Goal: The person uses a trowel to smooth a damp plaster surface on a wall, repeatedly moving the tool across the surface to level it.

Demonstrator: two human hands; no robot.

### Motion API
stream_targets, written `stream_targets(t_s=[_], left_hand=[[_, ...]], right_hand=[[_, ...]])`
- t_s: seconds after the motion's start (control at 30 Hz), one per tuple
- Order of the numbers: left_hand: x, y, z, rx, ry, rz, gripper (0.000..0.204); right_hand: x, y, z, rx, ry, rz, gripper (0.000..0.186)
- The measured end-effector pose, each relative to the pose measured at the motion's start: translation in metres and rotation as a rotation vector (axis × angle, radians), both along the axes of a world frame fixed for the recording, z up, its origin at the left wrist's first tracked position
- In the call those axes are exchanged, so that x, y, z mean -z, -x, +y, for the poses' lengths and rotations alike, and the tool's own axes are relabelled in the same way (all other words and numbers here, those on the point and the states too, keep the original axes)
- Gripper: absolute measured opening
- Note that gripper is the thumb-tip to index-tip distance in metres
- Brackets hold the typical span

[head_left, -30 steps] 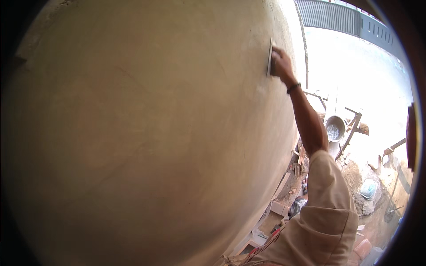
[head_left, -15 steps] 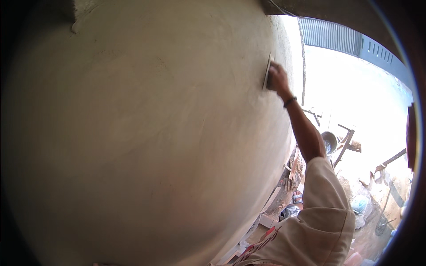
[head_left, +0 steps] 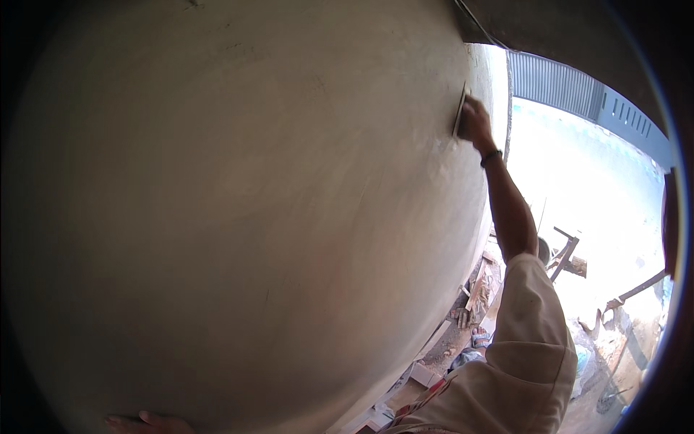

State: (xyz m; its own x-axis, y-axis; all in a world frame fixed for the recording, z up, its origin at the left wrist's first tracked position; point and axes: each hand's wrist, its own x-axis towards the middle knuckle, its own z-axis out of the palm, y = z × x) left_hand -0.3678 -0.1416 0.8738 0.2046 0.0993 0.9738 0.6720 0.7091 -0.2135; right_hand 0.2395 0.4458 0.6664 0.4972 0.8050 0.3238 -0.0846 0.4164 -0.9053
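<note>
A wide plastered wall (head_left: 253, 217), grey-beige with faint smear marks, fills most of the view. Near its far right edge, my right hand (head_left: 476, 123) is closed around the handle of a plastering trowel (head_left: 459, 113). The trowel's thin flat plate faces the wall and appears to touch it. My right arm is stretched out, with a dark band on the wrist. At the lower left, part of my left hand (head_left: 150, 423) shows against the wall, fingers extended and holding nothing; the rest is cut off by the frame's edge.
A dark beam (head_left: 557, 36) crosses the upper right, with a cable along it. Below, bricks (head_left: 425, 375) and wood scraps lie along the wall's foot near my sandalled foot (head_left: 480, 337). A bucket (head_left: 543, 250) and a rough timber frame (head_left: 565, 253) stand beyond my arm. Farther off is a grey metal gate (head_left: 553, 81).
The view has shifted, so wall and beam sit differently in it. My right hand still holds the trowel at the wall's right side. More of my left hand has come into view at lower left.
</note>
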Motion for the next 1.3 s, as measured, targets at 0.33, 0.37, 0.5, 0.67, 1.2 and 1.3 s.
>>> stream_targets(t_s=[0.33, 0.37, 0.5, 0.67, 1.2, 1.3], left_hand=[[-0.004, 0.003, -0.01, -0.029, 0.0, 0.032, 0.064], [-0.005, 0.002, -0.009, -0.03, 0.012, 0.031, 0.063], [-0.003, -0.002, 0.009, 0.058, -0.015, 0.014, 0.063], [-0.009, 0.006, -0.012, 0.108, 0.009, -0.001, 0.063], [-0.011, -0.003, -0.009, 0.039, 0.002, 0.025, 0.064], [-0.014, 0.001, -0.011, 0.045, 0.014, 0.047, 0.064]], right_hand=[[-0.205, 0.116, -0.098, 0.266, -0.786, -0.75, 0.032], [-0.216, 0.077, -0.062, 0.372, -0.786, -0.718, 0.031], [-0.12, -0.013, 0.012, 0.037, -0.375, -0.208, 0.034], [-0.086, 0.127, -0.128, 0.201, -0.637, -0.612, 0.033], [-0.143, 0.142, -0.125, 0.235, -0.675, -0.677, 0.035], [-0.253, 0.123, -0.108, 0.242, -0.819, -0.761, 0.032]])
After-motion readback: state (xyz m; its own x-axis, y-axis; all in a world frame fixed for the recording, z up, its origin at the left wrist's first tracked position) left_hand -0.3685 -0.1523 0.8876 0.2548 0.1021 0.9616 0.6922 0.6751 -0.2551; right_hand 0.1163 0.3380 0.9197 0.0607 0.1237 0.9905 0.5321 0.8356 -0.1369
